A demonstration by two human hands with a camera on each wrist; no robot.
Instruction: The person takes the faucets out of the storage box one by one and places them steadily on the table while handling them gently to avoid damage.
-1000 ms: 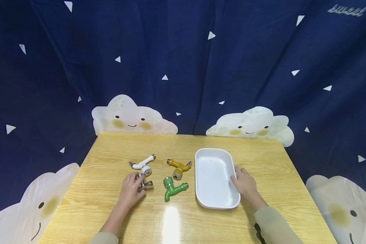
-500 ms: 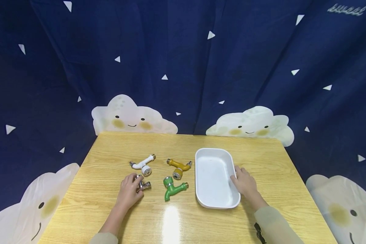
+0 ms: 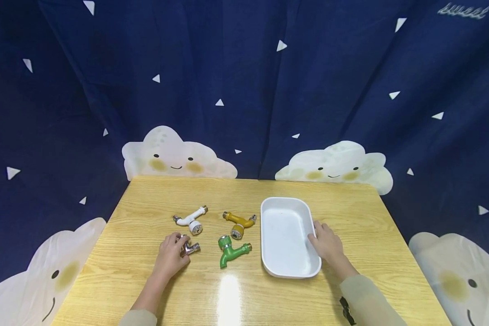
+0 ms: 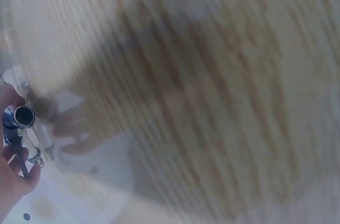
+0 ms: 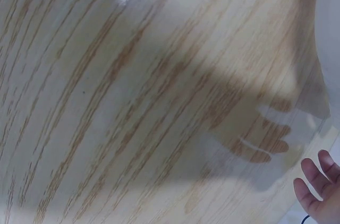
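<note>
In the head view my left hand (image 3: 172,256) grips a chrome tap (image 3: 191,248) at the left of the table, its threaded end sticking out to the right. The left wrist view shows the tap's round opening (image 4: 24,117) between thumb and fingers. My right hand (image 3: 328,244) holds the right rim of a white plastic tub (image 3: 290,240), thumb over the rim and fingers along the outside. A white tap (image 3: 191,220) lies just beyond the left hand. A green tap (image 3: 230,252) and a yellow tap (image 3: 239,223) lie between that hand and the tub.
All of this stands on a light wooden table (image 3: 146,199). Behind it hangs a dark blue curtain (image 3: 244,68) with white triangles and cloud figures. Glare shows on the table's front middle.
My left hand has shifted slightly left and toward me with the chrome tap, away from the white tap. The right hand and the tub stay where they were.
</note>
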